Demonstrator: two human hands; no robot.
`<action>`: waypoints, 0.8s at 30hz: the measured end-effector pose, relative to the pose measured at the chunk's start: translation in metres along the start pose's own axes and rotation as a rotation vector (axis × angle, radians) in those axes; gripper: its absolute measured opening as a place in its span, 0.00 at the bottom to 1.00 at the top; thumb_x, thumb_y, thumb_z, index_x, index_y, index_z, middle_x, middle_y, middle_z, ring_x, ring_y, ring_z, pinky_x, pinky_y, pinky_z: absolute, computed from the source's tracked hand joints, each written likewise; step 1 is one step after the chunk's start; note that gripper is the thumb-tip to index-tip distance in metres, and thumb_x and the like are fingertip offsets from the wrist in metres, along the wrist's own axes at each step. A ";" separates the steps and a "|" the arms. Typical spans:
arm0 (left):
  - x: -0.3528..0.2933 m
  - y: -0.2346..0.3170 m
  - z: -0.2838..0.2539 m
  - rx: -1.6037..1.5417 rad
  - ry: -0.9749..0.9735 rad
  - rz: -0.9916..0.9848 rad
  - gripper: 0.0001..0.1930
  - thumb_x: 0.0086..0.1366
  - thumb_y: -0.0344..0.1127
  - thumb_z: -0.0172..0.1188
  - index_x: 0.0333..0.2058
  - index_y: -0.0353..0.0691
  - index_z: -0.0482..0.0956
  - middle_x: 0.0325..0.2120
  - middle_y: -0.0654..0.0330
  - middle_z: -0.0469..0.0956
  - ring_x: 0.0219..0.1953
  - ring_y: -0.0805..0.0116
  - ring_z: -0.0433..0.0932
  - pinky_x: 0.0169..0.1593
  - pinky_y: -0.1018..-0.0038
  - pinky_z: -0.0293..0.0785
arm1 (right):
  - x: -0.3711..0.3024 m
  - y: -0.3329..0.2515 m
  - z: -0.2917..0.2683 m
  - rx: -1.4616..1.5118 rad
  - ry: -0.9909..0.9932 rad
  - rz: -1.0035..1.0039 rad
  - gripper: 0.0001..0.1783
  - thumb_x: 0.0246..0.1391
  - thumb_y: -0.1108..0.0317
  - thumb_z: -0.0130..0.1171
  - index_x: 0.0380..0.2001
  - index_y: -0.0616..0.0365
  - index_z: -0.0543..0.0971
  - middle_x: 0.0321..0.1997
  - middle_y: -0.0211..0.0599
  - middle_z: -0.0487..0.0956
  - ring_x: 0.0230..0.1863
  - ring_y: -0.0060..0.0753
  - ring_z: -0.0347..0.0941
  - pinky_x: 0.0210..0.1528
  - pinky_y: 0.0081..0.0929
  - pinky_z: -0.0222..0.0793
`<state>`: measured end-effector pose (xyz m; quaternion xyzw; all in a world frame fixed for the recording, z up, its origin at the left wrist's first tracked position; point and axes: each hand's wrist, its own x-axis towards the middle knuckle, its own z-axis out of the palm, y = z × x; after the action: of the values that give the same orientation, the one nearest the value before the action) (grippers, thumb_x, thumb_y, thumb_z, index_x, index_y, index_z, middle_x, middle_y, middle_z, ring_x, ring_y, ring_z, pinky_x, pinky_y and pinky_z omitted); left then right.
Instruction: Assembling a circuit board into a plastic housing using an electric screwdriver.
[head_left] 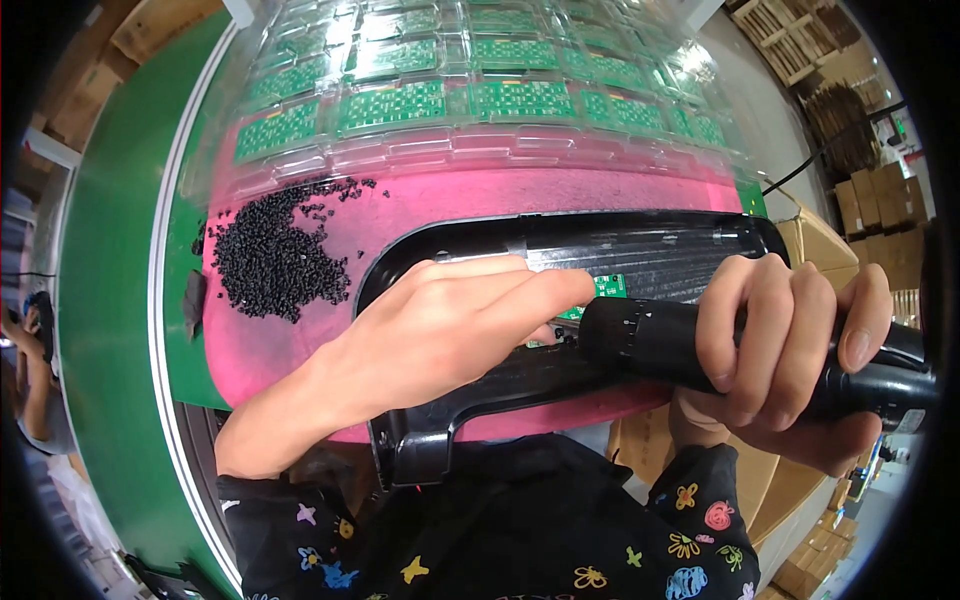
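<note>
A long black plastic housing (pixel 640 238) lies open side up across the pink mat (pixel 430 190), close to my body. Inside it is a small green circuit board (pixel 611 286), partly hidden by my fingers. My right hand (pixel 785 345) is wrapped around a thick black power screwdriver (pixel 645 335), held nearly level with its nose pointing left. My left hand (pixel 440 315) reaches over the housing, its fingers closed together at the board, beside the screwdriver's nose. What those fingertips grip is hidden, as is the screwdriver's tip.
A heap of small black screws (pixel 275 255) spreads over the mat's left side. Clear plastic trays (pixel 400 155) of green boards stand along the far edge. A green work surface (pixel 120 300) runs at left, with another person (pixel 40 385) beyond it. Cardboard boxes (pixel 820 245) stand at right.
</note>
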<state>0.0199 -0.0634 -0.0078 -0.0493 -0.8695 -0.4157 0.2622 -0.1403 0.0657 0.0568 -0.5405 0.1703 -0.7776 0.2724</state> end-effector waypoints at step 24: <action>-0.005 -0.004 -0.004 0.216 -0.107 -0.266 0.14 0.57 0.21 0.59 0.43 0.33 0.71 0.31 0.47 0.77 0.34 0.47 0.79 0.36 0.61 0.75 | -0.008 0.024 0.005 -0.399 0.206 0.408 0.22 0.55 0.48 0.58 0.39 0.52 0.64 0.17 0.24 0.66 0.14 0.19 0.59 0.24 0.23 0.59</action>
<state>0.0246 -0.0683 -0.0117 0.0726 -0.9206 -0.3477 0.1623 -0.1282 0.0518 0.0396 -0.4563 0.4516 -0.7087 0.2927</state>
